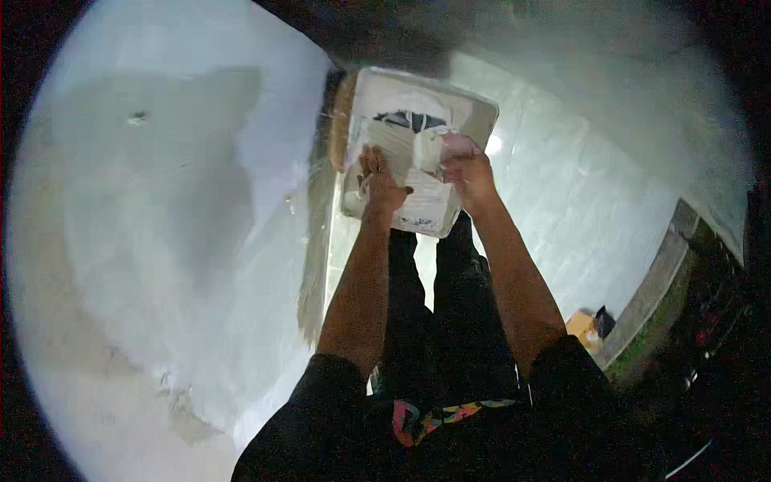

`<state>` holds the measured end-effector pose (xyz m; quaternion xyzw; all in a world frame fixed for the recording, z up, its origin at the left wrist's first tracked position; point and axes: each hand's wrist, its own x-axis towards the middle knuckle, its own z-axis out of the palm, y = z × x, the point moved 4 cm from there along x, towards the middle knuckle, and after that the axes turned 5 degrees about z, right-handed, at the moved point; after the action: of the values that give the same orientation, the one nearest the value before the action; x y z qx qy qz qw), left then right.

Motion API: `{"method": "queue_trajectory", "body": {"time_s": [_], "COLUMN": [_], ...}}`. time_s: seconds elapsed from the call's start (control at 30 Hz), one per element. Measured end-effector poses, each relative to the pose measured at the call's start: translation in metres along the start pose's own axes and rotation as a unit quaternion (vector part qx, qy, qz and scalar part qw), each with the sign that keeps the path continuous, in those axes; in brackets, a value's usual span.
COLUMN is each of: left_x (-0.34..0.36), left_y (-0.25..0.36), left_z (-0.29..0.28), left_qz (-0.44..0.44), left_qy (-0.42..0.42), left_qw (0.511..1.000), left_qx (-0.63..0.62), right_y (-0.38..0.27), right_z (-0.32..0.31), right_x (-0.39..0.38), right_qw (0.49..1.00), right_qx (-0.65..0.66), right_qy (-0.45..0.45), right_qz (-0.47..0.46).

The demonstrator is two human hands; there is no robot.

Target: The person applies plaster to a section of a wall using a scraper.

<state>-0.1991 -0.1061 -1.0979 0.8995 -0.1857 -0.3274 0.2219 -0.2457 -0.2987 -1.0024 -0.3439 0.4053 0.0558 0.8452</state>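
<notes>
A pale rectangular tray with rounded corners and a thin rim is in front of me, above my knees. White material lies in it, with a dark patch near its far part. My left hand rests over the tray's left side, fingers extended and thumb apart. At the right side, the fingers of my right hand close round a small whitish piece, partly hidden by them; blur leaves its kind unclear.
A pale, stained wall rises on the left, and a brown object touches the tray's left edge. Light floor stretches to the right. Farther over are a small tan box, a black item and a grey kerb with green growth.
</notes>
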Motion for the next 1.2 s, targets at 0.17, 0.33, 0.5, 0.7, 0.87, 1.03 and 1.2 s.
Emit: {"method": "queue_trajectory", "body": {"time_s": [0.17, 0.33, 0.5, 0.7, 0.87, 1.03, 1.2], "left_x": [-0.007, -0.008, -0.040, -0.145, -0.239, -0.333, -0.419], "left_y": [0.044, 0.086, 0.134, 0.207, 0.262, 0.343, 0.371], "left_z": [-0.072, -0.123, -0.204, -0.284, -0.333, -0.420, -0.536], "left_qz": [-0.034, 0.109, 0.250, 0.339, 0.351, 0.264, 0.104], "left_qy": [0.026, 0.186, 0.375, 0.507, 0.579, 0.635, 0.646], "left_qw": [0.999, 0.976, 0.889, 0.791, 0.683, 0.564, 0.375], "left_qx": [0.023, -0.033, -0.082, 0.051, 0.273, 0.457, 0.657], "right_y": [-0.057, -0.093, -0.119, -0.149, -0.162, -0.217, -0.275], "right_z": [0.009, 0.051, 0.121, 0.145, 0.155, 0.195, 0.274], "right_x": [-0.029, -0.026, -0.051, -0.106, -0.083, -0.100, -0.209], "right_qw": [0.988, 0.948, 0.894, 0.817, 0.752, 0.744, 0.586], "right_qx": [0.132, 0.161, 0.192, 0.191, 0.121, 0.031, -0.171], "right_qy": [-0.079, -0.273, -0.402, -0.542, -0.610, -0.555, -0.441], "right_qz": [0.021, -0.008, 0.038, -0.054, -0.221, -0.370, -0.658]}}
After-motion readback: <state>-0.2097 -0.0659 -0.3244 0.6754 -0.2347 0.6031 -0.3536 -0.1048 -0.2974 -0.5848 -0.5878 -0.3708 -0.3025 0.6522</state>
